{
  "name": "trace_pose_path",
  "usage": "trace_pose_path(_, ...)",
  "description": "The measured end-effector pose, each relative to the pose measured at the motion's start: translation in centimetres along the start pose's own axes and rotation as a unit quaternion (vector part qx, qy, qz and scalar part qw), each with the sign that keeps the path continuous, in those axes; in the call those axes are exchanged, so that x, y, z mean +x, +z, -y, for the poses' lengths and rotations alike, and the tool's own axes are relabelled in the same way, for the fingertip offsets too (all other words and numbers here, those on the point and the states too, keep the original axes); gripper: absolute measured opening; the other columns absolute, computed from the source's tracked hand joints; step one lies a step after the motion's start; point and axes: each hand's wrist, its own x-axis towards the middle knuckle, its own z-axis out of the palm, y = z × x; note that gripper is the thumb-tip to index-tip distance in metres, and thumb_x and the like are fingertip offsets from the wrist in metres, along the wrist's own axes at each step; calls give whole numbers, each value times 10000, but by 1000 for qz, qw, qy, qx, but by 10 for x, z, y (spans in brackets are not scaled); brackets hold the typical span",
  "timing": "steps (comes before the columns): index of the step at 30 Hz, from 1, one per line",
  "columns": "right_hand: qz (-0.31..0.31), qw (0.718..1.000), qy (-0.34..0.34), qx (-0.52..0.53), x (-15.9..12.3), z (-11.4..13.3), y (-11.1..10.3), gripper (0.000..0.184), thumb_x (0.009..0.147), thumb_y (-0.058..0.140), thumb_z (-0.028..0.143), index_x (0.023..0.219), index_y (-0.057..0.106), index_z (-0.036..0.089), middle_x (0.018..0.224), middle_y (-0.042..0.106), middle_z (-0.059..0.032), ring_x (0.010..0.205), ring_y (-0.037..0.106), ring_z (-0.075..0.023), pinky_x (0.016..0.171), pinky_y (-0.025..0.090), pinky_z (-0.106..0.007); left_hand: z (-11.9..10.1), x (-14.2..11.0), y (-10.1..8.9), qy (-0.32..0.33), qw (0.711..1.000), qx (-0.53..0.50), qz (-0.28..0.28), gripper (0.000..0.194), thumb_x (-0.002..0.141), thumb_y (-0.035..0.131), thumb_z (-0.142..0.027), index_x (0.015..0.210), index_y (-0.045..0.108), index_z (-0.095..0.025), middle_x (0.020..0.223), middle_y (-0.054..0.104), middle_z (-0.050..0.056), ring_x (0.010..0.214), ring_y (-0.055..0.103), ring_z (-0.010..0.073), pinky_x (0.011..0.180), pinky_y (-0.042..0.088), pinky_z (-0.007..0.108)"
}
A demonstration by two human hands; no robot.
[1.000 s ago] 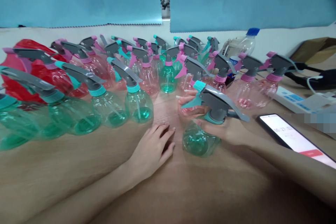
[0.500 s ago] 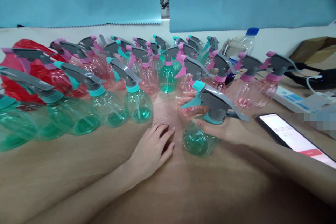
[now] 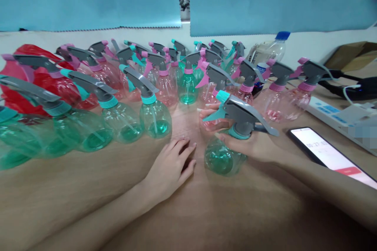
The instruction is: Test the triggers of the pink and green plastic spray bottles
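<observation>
My left hand (image 3: 173,162) lies palm down on the wooden table with its fingers loosely apart, holding nothing. Just right of its fingertips stands a green spray bottle (image 3: 221,159) with a grey and teal trigger head. My right hand (image 3: 256,146) is closed around this bottle below its teal collar. The thumb shows on the near side, and the other fingers are partly hidden behind the bottle. A little liquid pools at the bottom. Beyond my left hand is another green spray bottle (image 3: 156,121) with a teal collar, upright and untouched.
Several pink and green spray bottles (image 3: 166,86) crowd the back and left of the table. At right lie a phone (image 3: 324,147) showing a timer and a white power strip (image 3: 330,111). A red plastic bag (image 3: 20,98) is at the left, and a blue-capped bottle (image 3: 273,51) stands behind.
</observation>
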Motion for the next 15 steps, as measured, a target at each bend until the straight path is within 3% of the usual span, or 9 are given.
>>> trace_pose_path(6,12,999,7,35,-1,-6,1,131,656,545,172,742,558,270,707,701,21,717,717,-226,687,615,-337,0,0,1,0,1000,3,4,358,937,471,-261,1250,558,-111,1266,552,150,1202,470,300,1002,402,471)
trace_pose_path(12,47,997,-15,64,-2,-16,3,255,722,531,199,936,637,290,874,733,9,865,714,-238,827,585,-374,0,0,0,-2,1000,5,11,361,942,462,-267,1259,549,-118,1268,552,146,1197,470,297,1003,399,479)
trace_pose_path(15,40,997,-25,55,-4,-22,4,233,741,530,212,931,642,286,910,731,5,885,707,-231,846,574,-377,0,0,0,-5,1000,5,14,360,939,468,-262,1258,551,-118,1270,551,145,1202,467,298,1003,401,473)
